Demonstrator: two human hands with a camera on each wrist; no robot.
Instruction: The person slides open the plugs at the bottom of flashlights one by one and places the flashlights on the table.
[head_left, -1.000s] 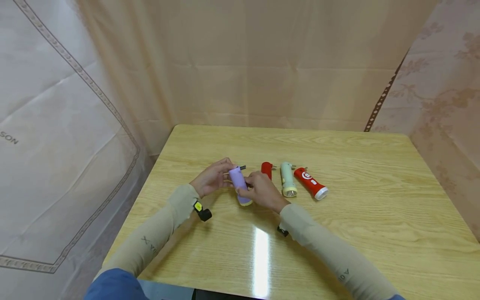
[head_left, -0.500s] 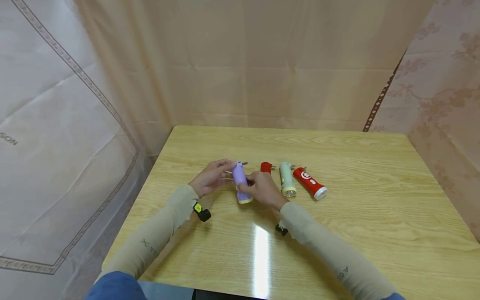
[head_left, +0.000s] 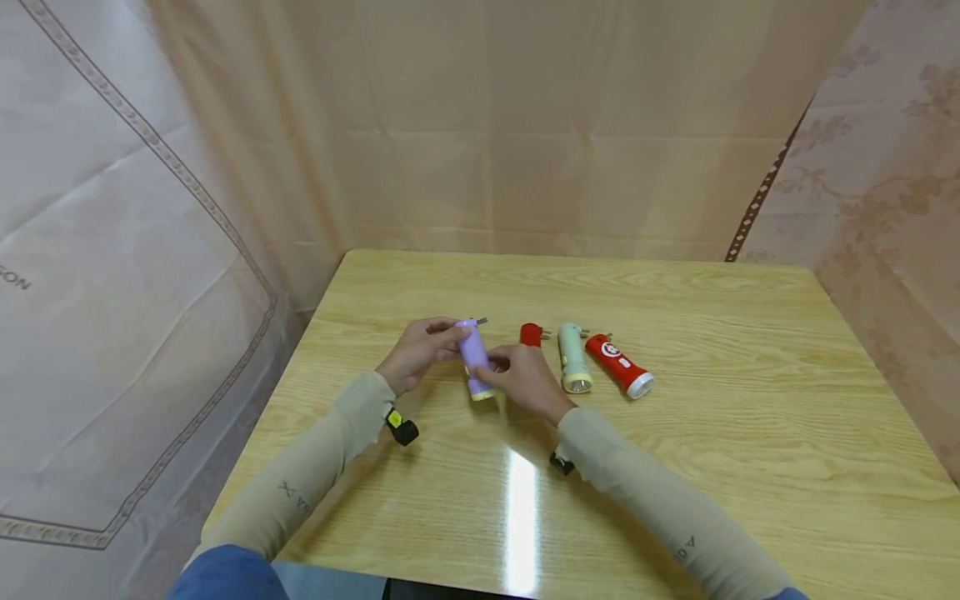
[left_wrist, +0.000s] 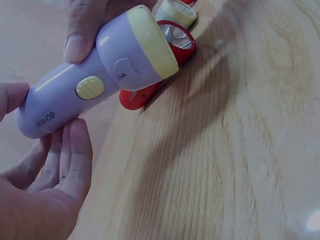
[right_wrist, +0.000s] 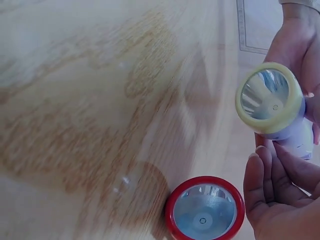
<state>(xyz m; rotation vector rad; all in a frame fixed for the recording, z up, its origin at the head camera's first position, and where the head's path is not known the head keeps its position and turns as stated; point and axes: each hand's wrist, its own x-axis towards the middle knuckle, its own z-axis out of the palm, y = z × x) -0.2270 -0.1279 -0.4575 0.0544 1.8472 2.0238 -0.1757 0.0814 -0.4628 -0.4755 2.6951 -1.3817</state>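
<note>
Both hands hold a purple flashlight (head_left: 474, 354) with a pale yellow head ring, raised over the table. My left hand (head_left: 416, 354) pinches its tail end, where metal plug prongs (head_left: 482, 321) stick out; the thumb lies on one side and fingertips on the other. Nearer the head, my right hand (head_left: 528, 379) grips the body between thumb and fingers. In the left wrist view a yellow switch (left_wrist: 90, 88) shows on the barrel. The reflector (right_wrist: 267, 95) faces the right wrist camera. Behind the right hand lies a red flashlight (head_left: 531, 335), partly hidden.
A mint green flashlight (head_left: 574, 354) and a red one with a white head (head_left: 618, 367) lie right of the hands, on the wood-grain table (head_left: 720, 433). Curtain-like cloth (head_left: 480, 125) hangs behind the table and at both sides.
The purple flashlight has shifted slightly up and left in the head view, its prong end moving farther from me. Both hands keep hold of it; the other flashlights stay put.
</note>
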